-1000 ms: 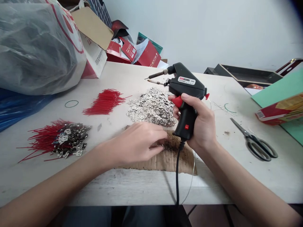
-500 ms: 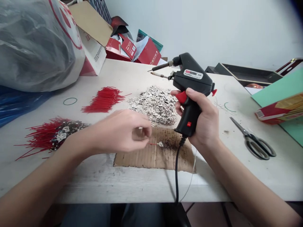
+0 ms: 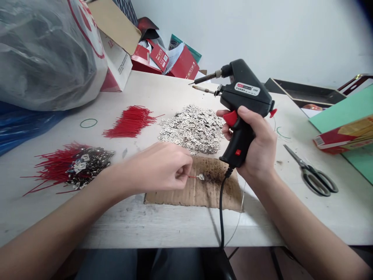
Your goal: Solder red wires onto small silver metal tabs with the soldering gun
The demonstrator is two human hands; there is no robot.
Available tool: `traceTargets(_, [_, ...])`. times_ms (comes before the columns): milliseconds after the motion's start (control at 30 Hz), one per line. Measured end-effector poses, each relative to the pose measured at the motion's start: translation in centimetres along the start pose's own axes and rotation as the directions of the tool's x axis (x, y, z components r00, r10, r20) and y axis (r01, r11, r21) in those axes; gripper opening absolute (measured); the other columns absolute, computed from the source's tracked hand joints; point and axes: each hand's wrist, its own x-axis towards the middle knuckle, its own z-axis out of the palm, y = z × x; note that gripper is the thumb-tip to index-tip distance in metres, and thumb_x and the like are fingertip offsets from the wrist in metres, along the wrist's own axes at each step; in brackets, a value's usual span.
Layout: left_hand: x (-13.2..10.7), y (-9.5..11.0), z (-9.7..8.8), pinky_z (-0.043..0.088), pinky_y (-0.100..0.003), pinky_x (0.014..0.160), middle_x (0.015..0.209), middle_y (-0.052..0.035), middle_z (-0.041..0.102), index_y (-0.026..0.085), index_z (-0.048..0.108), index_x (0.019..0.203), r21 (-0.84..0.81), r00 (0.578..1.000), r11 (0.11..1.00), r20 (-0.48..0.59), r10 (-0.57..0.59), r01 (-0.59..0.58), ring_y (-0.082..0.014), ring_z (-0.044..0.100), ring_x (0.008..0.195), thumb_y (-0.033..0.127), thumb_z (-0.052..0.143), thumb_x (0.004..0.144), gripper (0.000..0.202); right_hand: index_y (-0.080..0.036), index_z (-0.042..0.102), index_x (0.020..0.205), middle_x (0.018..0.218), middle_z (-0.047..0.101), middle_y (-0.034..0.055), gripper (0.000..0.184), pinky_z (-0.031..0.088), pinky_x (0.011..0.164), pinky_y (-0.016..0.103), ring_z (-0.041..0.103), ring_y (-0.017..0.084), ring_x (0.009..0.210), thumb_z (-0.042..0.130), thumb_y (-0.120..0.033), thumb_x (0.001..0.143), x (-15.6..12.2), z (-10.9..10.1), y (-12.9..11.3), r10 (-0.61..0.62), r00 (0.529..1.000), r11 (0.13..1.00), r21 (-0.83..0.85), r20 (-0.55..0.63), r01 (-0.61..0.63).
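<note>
My left hand (image 3: pixel 166 167) is closed in a pinch on a short red wire (image 3: pixel 191 177) above the cardboard piece (image 3: pixel 175 196). At the wire's right end is a small silver metal tab (image 3: pixel 201 177), over the scorched cardboard. My right hand (image 3: pixel 258 144) grips a black soldering gun (image 3: pixel 246 93) by its handle, the thumb at the back and fingers near the red trigger (image 3: pixel 230 118). The gun's tip points left, raised above a heap of loose metal tabs (image 3: pixel 194 128). Its black cord hangs down past the table's front edge.
Loose red wires (image 3: pixel 130 121) lie behind my left hand. A pile of wired tabs (image 3: pixel 84 165) is at the left. Scissors (image 3: pixel 313 175) rest at the right, near a green board (image 3: pixel 344 105). A plastic bag (image 3: pixel 52 58) and boxes (image 3: pixel 180 62) stand at the back.
My right hand and the soldering gun have shifted slightly right. My left hand has moved a little right, its fingers now closed more tightly around the red wire.
</note>
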Motion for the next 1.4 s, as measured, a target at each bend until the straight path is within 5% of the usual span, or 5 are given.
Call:
traceTargets(767, [0.1,0.7,0.1,0.033,-0.031,0.058,0.069,0.0029,0.061,0.018,0.057,0.065,0.015,1.0,1.0,-0.001,0.027,-0.027,-0.0116,0.049,0.061,0.008,0.061,0.072,0.013,-0.019,0.071,0.101,0.101,0.078,0.0071,0.019,0.048,0.056,0.029,0.06,0.015,0.066,0.072,-0.037,0.095,0.0,-0.1,0.5,0.035,0.998,0.999,0.012,0.049,-0.036])
traceTargets(1000, [0.0,0.7,-0.9,0.035,-0.024,0.054,0.064,0.0061,0.061,0.017,0.061,0.07,-0.103,0.999,0.995,-0.039,-0.009,0.005,-0.0075,0.05,0.056,0.004,0.064,0.073,0.013,-0.019,0.072,0.102,0.102,0.078,0.0066,0.021,0.048,0.054,0.028,0.061,0.014,0.066,0.073,-0.038,0.094,0.1,-0.2,0.5,0.057,0.997,0.998,0.028,0.046,-0.058])
traceTargets(1400, [0.2,0.3,-0.1,0.042,-0.026,0.063,0.077,0.0016,0.069,0.018,0.075,0.083,-0.134,0.991,0.984,-0.078,0.106,-0.116,-0.0097,0.058,0.067,0.006,0.06,0.085,0.02,-0.019,0.071,0.102,0.102,0.078,0.0075,0.022,0.049,0.056,0.028,0.06,0.014,0.066,0.073,-0.038,0.094,0.1,-0.2,0.6,0.044,0.998,0.999,0.015,0.053,-0.045])
